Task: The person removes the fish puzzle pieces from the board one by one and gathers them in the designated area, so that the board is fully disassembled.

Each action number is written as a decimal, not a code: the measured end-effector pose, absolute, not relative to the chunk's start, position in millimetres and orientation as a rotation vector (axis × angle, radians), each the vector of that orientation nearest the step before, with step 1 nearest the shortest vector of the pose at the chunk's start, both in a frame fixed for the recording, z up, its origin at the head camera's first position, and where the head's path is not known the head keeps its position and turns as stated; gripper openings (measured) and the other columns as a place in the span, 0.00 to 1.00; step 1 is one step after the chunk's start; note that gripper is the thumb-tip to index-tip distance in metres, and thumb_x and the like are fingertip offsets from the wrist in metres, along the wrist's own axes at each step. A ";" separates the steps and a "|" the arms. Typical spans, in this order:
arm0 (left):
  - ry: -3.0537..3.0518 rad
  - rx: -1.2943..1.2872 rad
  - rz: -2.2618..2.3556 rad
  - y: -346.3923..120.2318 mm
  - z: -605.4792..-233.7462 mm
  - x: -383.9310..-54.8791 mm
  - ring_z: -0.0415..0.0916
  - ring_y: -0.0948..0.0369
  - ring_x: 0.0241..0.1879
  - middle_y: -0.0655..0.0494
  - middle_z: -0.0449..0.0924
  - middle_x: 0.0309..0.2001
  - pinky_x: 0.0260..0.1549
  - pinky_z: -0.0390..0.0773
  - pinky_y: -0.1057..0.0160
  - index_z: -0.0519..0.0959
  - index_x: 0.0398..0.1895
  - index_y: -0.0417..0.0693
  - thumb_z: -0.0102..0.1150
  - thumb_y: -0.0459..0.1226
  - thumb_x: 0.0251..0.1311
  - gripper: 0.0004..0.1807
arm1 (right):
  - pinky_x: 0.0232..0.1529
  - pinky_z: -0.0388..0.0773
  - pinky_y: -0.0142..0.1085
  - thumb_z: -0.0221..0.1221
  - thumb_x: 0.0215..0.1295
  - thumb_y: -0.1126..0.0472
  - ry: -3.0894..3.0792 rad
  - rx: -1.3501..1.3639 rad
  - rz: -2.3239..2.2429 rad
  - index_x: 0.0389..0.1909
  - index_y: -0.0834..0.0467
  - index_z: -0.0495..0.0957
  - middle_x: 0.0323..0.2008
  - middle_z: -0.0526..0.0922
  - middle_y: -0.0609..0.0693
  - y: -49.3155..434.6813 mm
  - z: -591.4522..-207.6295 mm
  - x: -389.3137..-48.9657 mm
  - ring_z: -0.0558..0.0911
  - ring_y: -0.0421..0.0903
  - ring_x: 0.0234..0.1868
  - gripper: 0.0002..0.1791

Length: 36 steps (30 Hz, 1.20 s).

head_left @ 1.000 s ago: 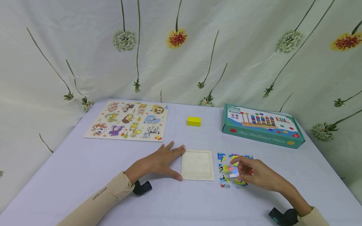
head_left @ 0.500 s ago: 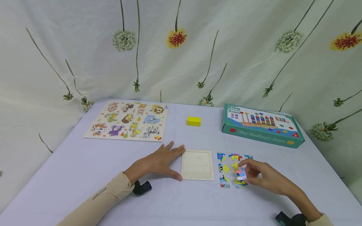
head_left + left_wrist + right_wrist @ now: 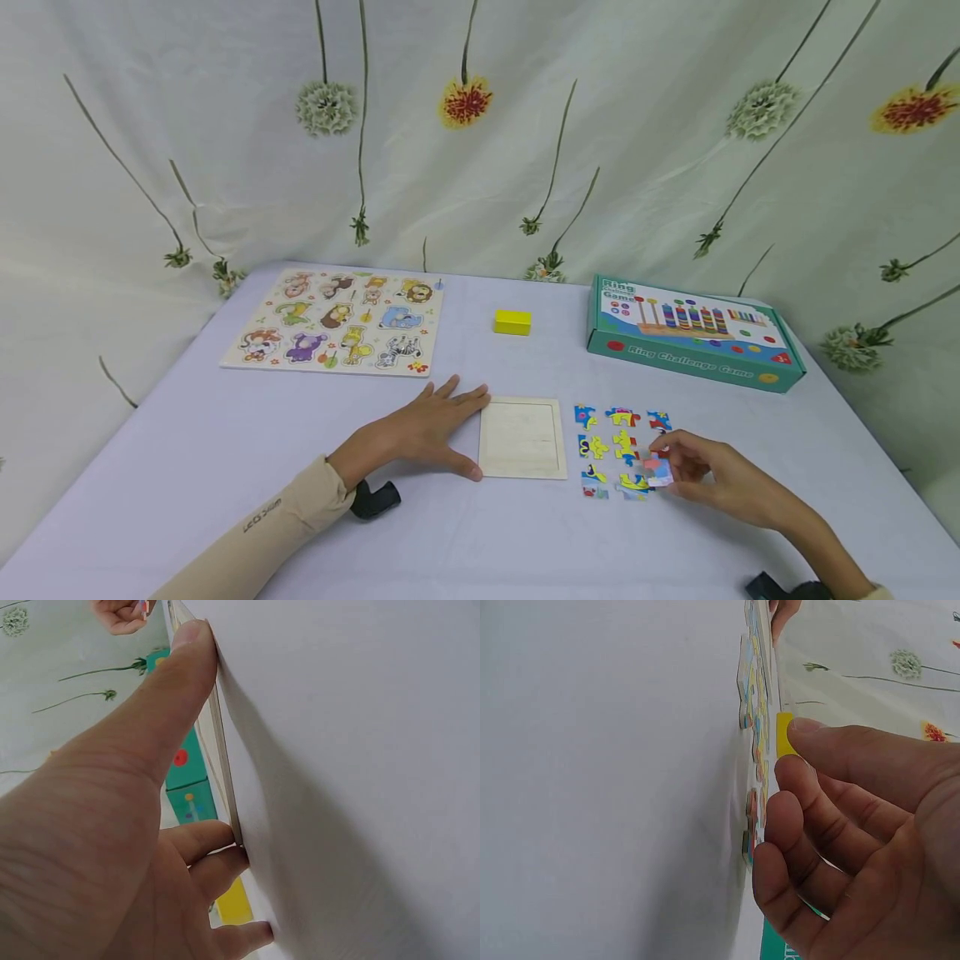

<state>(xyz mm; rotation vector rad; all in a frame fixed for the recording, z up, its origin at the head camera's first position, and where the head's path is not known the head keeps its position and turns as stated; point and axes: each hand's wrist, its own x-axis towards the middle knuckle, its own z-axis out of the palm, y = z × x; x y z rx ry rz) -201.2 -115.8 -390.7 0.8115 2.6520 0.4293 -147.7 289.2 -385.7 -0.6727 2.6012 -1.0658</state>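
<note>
My left hand (image 3: 429, 432) lies spread on the table, its thumb and fingertips at the left edge of a pale, shallow wooden puzzle tray (image 3: 522, 437). In the left wrist view the thumb (image 3: 191, 656) and fingers line the side of that tray. Just right of the tray lie loose jigsaw pieces (image 3: 626, 446) in rough rows, blue and yellow. Between thumb and index finger, my right hand (image 3: 716, 479) pinches a pink and light-blue puzzle piece (image 3: 662, 472) at the right side of these rows. The fingers hide this piece in the right wrist view.
A yellow block (image 3: 512, 322) stands beyond the tray. At the back left is an animal puzzle board (image 3: 341, 321), and a green ring game box (image 3: 697, 337) sits at the back right. A flowered cloth (image 3: 645, 125) hangs behind the table.
My right hand has moved right with the pinched piece, from over the middle of the rows to their right side, uncovering more pieces. The left hand stays at the tray.
</note>
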 end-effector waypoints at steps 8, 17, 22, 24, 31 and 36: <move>2.655 0.814 0.427 -116.3 -390.9 -200.9 0.34 0.49 0.76 0.63 0.46 0.76 0.71 0.38 0.44 0.54 0.75 0.56 0.67 0.65 0.43 0.57 | 0.33 0.73 0.27 0.66 0.59 0.63 2.570 -0.633 -1.064 0.54 0.59 0.73 0.31 0.73 0.46 301.1 -390.5 -145.7 0.75 0.38 0.33 0.22; 2.656 0.821 0.426 -117.1 -392.0 -201.9 0.33 0.49 0.76 0.63 0.46 0.76 0.71 0.38 0.43 0.53 0.75 0.56 0.66 0.66 0.43 0.58 | 0.27 0.71 0.29 0.64 0.60 0.62 2.526 -0.649 -1.097 0.53 0.59 0.73 0.29 0.73 0.45 312.7 -395.2 -142.2 0.75 0.39 0.29 0.21; 2.653 0.816 0.435 -117.0 -391.9 -201.4 0.33 0.49 0.76 0.63 0.46 0.76 0.71 0.38 0.43 0.54 0.75 0.55 0.67 0.65 0.43 0.58 | 0.26 0.72 0.30 0.64 0.60 0.60 2.518 -0.649 -1.124 0.52 0.58 0.73 0.29 0.74 0.44 315.4 -396.9 -140.5 0.75 0.40 0.27 0.20; 2.653 0.815 0.440 -117.0 -391.8 -201.1 0.33 0.49 0.76 0.63 0.46 0.76 0.71 0.38 0.43 0.54 0.75 0.55 0.67 0.65 0.43 0.57 | 0.26 0.72 0.30 0.64 0.61 0.60 2.516 -0.656 -1.131 0.52 0.58 0.73 0.28 0.74 0.44 316.1 -397.7 -140.1 0.75 0.40 0.27 0.20; 2.652 0.822 0.455 -117.2 -391.8 -200.5 0.34 0.49 0.75 0.62 0.46 0.76 0.71 0.38 0.43 0.54 0.75 0.54 0.67 0.64 0.43 0.57 | 0.24 0.70 0.31 0.64 0.61 0.62 2.507 -0.714 -1.134 0.52 0.59 0.73 0.28 0.74 0.43 318.0 -401.6 -140.0 0.73 0.40 0.26 0.19; 2.651 0.826 0.455 -117.4 -391.8 -200.6 0.34 0.48 0.75 0.62 0.47 0.76 0.71 0.38 0.43 0.54 0.75 0.54 0.67 0.64 0.43 0.57 | 0.23 0.70 0.32 0.63 0.61 0.63 2.478 -0.736 -1.163 0.51 0.61 0.73 0.28 0.74 0.43 318.2 -401.8 -139.7 0.73 0.40 0.26 0.18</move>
